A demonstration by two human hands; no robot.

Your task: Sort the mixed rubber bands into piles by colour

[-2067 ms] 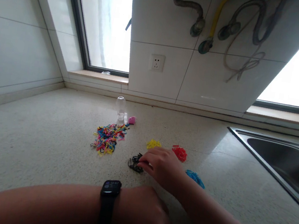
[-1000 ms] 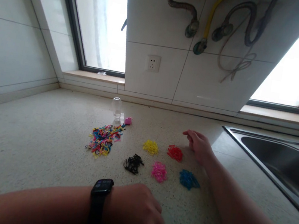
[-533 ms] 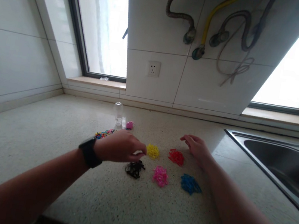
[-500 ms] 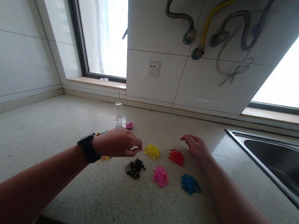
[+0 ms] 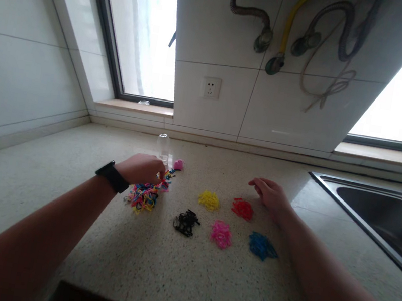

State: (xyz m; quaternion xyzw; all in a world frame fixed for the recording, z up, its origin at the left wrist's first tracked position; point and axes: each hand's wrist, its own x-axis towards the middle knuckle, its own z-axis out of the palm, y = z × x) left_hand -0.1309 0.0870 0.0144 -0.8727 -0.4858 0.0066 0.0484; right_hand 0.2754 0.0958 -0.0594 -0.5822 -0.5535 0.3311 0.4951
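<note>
My left hand [image 5: 145,169], with a black watch on its wrist, is at the far side of a mixed heap of small coloured rubber bands [image 5: 143,198]. Its fingers are pinched together and point down into the bands; whatever is between the fingertips is too small to make out. My right hand [image 5: 269,193] rests on the counter with fingers loosely stretched, holding nothing I can see. Closest to it lies a red pile of bands [image 5: 242,209]. Single-colour piles lie between the hands: yellow bands [image 5: 209,200], black bands [image 5: 186,222], pink bands [image 5: 221,234] and blue bands [image 5: 262,246].
Behind my left hand a clear bottle [image 5: 162,145] stands on the speckled counter [image 5: 180,279], beside a small pink object [image 5: 178,165]. A steel sink [image 5: 377,214] is set in at the right. Hoses and a wall socket [image 5: 211,88] are on the tiled wall.
My left hand has moved left, away from the black and yellow piles, and back to the mixed heap. My right hand stays by the red pile. The view has shifted slightly.
</note>
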